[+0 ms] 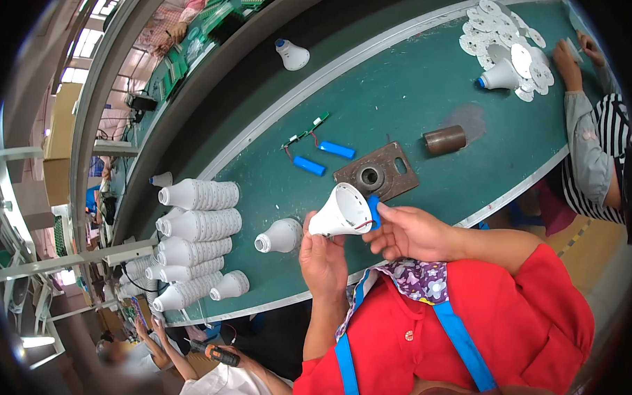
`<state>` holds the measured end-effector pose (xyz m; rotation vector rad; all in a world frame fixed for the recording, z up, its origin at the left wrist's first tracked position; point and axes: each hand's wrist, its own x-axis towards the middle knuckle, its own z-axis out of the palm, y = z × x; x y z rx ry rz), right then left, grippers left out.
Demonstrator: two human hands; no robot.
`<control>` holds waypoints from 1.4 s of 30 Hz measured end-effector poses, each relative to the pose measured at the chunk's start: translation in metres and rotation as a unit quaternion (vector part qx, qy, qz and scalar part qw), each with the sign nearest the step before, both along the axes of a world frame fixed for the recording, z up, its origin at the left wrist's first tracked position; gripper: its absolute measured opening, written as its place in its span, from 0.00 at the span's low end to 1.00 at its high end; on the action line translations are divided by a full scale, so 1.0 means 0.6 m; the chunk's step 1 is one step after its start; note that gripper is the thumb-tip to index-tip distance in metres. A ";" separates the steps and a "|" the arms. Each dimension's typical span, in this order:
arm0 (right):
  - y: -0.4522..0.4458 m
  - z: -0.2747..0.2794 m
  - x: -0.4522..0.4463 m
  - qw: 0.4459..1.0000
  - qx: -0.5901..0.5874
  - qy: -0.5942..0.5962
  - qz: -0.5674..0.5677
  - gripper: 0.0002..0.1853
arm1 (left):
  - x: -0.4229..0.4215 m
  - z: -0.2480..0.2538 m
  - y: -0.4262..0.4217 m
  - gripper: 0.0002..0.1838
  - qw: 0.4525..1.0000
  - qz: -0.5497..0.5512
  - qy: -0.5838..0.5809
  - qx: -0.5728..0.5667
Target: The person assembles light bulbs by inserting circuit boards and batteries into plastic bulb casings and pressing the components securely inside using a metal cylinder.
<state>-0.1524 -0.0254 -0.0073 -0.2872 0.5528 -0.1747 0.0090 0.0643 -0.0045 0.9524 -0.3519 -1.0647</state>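
Note:
My left hand (323,260) is closed around the narrow end of a white cone-shaped housing (339,214), whose wide opening faces up and right. At that opening, my right hand (408,232) pinches a blue battery cell (374,213) with a red wire running into the housing. Just beyond lies a brown metal plate (396,168) with a round socket. Two blue cells (336,150) wired to small green boards (305,133) rest on the green table (259,164). Another white housing (279,236) lies left of my left hand.
Stacked white housings (200,224) stand at the left. A brown cylinder (445,141) lies right of the plate. White discs (495,31) and a housing (500,75) are at the far right, beside a co-worker's hands (567,62). Another housing (294,55) sits beyond the table's rim.

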 end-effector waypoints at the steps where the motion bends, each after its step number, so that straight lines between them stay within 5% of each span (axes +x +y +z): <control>1: 0.001 0.000 0.005 0.999 0.006 -0.010 -0.045 0.19 | 0.000 0.001 0.002 0.21 1.000 -0.007 0.004 -0.003; 8: 0.010 0.025 0.000 0.984 -0.096 0.040 -0.142 0.13 | 0.003 -0.015 0.029 0.21 0.999 -0.017 0.033 0.010; 11: 0.003 0.026 -0.011 0.946 -0.290 0.126 -0.072 0.15 | 0.004 -0.030 0.031 0.19 0.998 -0.040 0.038 -0.009; 14: 0.011 0.007 -0.009 0.746 -0.638 0.133 -0.135 0.19 | -0.001 -0.038 0.030 0.16 0.998 -0.047 0.017 -0.029; 23: 0.009 0.069 -0.022 0.559 -0.804 0.200 0.036 0.18 | -0.010 -0.053 0.028 0.17 0.997 -0.053 0.009 -0.047; 26: -0.001 0.088 -0.019 0.580 -0.802 0.140 0.027 0.13 | -0.009 -0.050 0.028 0.21 0.993 -0.071 0.083 -0.041; 42: 0.002 0.087 0.004 0.408 -0.898 0.157 -0.043 0.15 | -0.019 -0.027 0.021 0.18 0.980 -0.110 0.162 0.025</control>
